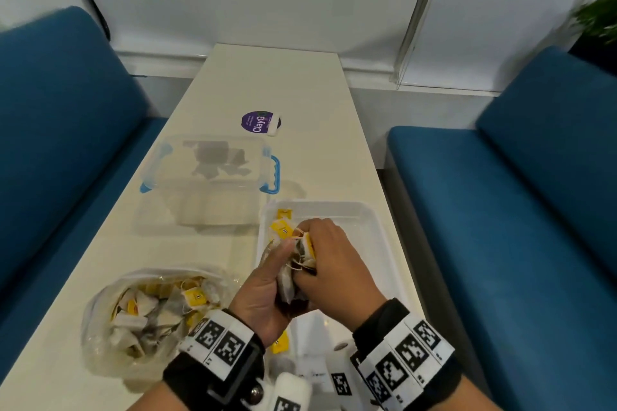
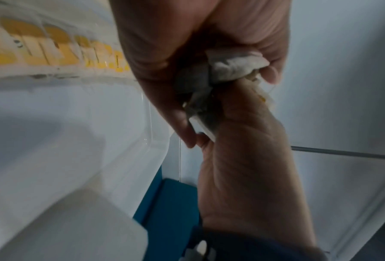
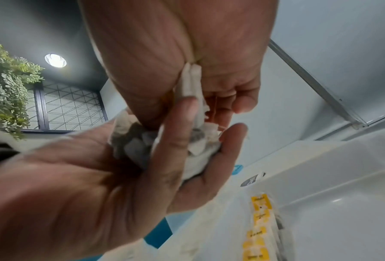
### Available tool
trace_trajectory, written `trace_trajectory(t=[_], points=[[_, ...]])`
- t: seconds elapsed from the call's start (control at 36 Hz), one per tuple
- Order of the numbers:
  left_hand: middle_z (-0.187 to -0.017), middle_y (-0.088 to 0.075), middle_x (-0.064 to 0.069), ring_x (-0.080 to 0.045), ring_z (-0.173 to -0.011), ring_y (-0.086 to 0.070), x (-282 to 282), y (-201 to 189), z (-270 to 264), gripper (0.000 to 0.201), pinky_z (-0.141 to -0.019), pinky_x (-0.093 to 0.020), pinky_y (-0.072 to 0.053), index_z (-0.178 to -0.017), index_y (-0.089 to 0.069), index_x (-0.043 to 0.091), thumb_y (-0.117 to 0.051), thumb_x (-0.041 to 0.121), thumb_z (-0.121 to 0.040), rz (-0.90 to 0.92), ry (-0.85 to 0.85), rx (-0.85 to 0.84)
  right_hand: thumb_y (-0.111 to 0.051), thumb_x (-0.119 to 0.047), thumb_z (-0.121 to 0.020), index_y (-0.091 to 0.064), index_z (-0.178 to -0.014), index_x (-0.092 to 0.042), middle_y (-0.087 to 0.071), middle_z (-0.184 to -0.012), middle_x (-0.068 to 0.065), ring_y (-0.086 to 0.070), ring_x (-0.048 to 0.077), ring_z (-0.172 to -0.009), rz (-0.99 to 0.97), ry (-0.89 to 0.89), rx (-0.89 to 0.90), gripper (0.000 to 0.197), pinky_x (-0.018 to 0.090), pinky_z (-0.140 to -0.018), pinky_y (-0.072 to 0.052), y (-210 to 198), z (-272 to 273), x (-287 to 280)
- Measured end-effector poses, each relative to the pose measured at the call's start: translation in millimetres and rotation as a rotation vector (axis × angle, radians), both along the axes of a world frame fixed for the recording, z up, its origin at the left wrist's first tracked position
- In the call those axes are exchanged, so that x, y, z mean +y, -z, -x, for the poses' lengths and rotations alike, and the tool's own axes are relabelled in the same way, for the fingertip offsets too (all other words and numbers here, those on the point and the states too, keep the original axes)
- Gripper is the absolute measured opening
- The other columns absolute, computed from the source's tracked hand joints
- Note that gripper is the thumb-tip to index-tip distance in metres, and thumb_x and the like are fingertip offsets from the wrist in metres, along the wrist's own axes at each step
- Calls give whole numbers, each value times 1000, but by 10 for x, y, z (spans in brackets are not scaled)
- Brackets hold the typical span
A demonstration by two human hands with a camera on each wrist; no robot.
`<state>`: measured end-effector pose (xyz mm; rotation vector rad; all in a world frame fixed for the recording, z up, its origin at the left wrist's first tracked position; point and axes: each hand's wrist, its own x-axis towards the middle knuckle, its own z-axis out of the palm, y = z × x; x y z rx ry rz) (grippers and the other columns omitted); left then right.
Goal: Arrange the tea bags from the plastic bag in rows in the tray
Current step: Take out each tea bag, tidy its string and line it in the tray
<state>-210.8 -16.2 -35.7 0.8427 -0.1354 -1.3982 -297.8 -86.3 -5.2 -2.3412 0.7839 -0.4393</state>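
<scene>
Over the white tray (image 1: 374, 227), your left hand (image 1: 263, 290) cups a bunch of tea bags (image 1: 293, 277); your right hand (image 1: 330, 264) pinches one; the plastic bag (image 1: 110, 337) sits leftward.

Office lounge booth: blue benches (image 1: 521, 197), narrow table (image 1: 267, 83), plant (image 3: 6, 84).

A long cream table (image 1: 290, 83) carries a plastic bag (image 1: 100, 344) at 7 o'clock, a white tray (image 1: 377, 230) at 5, a clear box (image 1: 207, 170) centrally, and a purple sticker (image 1: 255, 123) toward 12.

tray (image 1: 384, 243) near end hidden by wrists, tag print (image 3: 260, 211) unreadable
</scene>
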Motion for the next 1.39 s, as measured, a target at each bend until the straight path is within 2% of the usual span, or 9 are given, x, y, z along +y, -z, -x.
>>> trace_trajectory(t=[0.14, 0.33, 0.56, 0.78, 0.86, 1.0, 1.06, 1.17, 1.39], points=[[-83, -69, -5, -19, -70, -66, 39, 64, -39, 44, -61, -30, -52, -112, -56, 21, -61, 35, -71, -34, -32, -44, -57, -20, -80, -44, -127, -21, -43, -121, -2, -39, 15, -111, 35, -68, 6, 48, 32, -94, -39, 90, 10, 43], [-63, -66, -4, -18, -54, -65, 73, 83, -91, 17, -51, -26, -53, -81, -56, 17, -62, 28, -69, -51, -55, 63, -46, -31, -80, -46, -125, -22, -42, -115, -10, -41, 8, -109, -19, -70, -67, 46, 21, -90, -39, 149, 23, 69], [-92, -66, -14, -24, -69, -70, 54, 104, -126, 74, -55, -34, -56, -134, -44, 11, -59, 47, -71, -15, -63, 64, -41, -33, -77, -51, -114, -22, -44, -99, -11, -43, 7, -90, 47, -102, -23, 41, 19, -72, -39, 122, 16, 63], [-65, -66, -5, -18, -52, -65, 50, 99, -139, 20, -47, -25, -52, -94, -59, 12, -58, 30, -84, -165, -82, 64, -62, -24, -80, -45, -111, -30, -40, -108, -10, -50, 9, -89, -141, -60, -49, 36, 31, -76, -49, 53, 47, 94], [-69, -67, -9, -18, -51, -63, 59, 35, -131, 25, -47, -23, -50, -83, -64, 10, -64, 30, -69, -169, -56, 151, -74, -18, -73, -41, -97, -35, -45, -105, -6, -51, 4, -84, -334, 3, -144, 45, 23, -70, -49, 17, 57, 64], [-76, -66, -12, -16, -48, -61, 89, 13, -129, 41, -41, -19, -49, -94, -62, 7, -65, 32, -63, -188, -42, 240, -81, -10, -68, -46, -94, -23, -54, -98, -2, -57, 12, -70, -661, -12, -170, 46, 33, -64, -57, -103, 116, -24], [-76, -65, -12, -17, -48, -61, 105, 10, -124, 42, -41, -21, -51, -94, -61, 6, -66, 32, -61, -192, -49, 261, -81, -15, -70, -49, -92, -22, -58, -94, 3, -57, 17, -68, -715, -6, -167, 39, 25, -57, -53, -148, 138, -44], [-62, -63, -10, -16, -44, -60, 128, -16, -101, 29, -38, -21, -50, -82, -62, 7, -64, 32, -66, -200, -67, 247, -72, -22, -80, -54, -86, -16, -59, -78, -1, -52, 1, -50, -723, 33, -207, 19, 7, -43, -35, -168, 153, -52], [-81, -68, -11, -16, -65, -68, 169, 29, -89, 36, -39, -19, -49, -103, -63, 9, -60, 33, -76, -192, -35, 333, -69, -19, -83, -61, -71, -21, -60, -77, -4, -49, 3, -58, -602, 86, -254, 15, 9, -47, -36, -108, 128, -38]])
